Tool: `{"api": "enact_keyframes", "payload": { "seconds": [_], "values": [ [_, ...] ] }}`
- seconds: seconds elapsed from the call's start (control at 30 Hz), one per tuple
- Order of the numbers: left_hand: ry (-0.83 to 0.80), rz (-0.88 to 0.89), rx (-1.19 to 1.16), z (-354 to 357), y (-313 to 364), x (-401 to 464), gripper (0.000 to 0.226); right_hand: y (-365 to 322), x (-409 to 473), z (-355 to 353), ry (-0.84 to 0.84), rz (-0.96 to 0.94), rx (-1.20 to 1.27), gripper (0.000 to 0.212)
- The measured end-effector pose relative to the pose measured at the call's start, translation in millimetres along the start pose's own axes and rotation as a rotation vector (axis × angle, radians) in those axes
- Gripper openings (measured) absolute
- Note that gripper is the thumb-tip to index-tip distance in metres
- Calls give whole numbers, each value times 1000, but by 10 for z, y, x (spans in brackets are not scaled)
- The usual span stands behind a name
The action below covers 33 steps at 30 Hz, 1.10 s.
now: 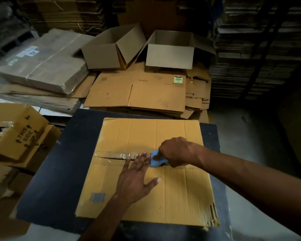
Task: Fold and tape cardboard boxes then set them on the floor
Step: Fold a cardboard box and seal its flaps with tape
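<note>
A yellow-brown corrugated box [146, 171] lies on a dark desk [59, 171], its two top flaps meeting in a seam across the middle. A strip of shiny, wrinkled clear tape [118, 155] runs along the left part of that seam. A blue barcode print sits near its near-left corner, and the near-right corner is frayed, showing layered edges. The left hand [137, 178] lies flat on the box, fingers straight and spread, fingertips pressing the tape's right end. The right hand [174, 151] is curled round a blue tape dispenser [155, 159], set on the seam just right of the left fingertips. Beyond the desk, two open boxes [111, 49] of duller grey-brown card stand side by side on a pile of flat sheets [137, 91]. Far left lies a flat bundle [45, 63] wrapped in clear film with white labels. At the left edge sits a worn box [19, 133] printed "THIS SIDE UP". Tall stacks of flat cardboard [250, 63] rise at the far right.
</note>
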<state>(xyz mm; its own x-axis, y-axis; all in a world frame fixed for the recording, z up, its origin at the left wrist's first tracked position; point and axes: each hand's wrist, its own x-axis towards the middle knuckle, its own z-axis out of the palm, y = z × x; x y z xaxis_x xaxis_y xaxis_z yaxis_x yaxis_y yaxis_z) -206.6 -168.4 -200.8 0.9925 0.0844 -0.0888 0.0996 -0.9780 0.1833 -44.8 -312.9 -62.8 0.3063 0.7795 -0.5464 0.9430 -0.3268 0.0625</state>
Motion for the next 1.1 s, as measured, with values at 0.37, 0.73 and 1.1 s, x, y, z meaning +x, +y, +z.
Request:
{"api": "enact_keyframes", "payload": {
  "seconds": [0.37, 0.73, 1.1],
  "values": [
    [-4, 24, 35, 7, 9, 6, 94, 492, -596, 307, -93, 103, 8, 61],
    [-193, -11, 73, -121, 688, 127, 115, 409, -571, 350, -13, 104, -32, 50],
    [-162, -21, 74, -140, 330, 57, 95, 376, -562, 398, 6, 157, 3, 54]
  ]
}}
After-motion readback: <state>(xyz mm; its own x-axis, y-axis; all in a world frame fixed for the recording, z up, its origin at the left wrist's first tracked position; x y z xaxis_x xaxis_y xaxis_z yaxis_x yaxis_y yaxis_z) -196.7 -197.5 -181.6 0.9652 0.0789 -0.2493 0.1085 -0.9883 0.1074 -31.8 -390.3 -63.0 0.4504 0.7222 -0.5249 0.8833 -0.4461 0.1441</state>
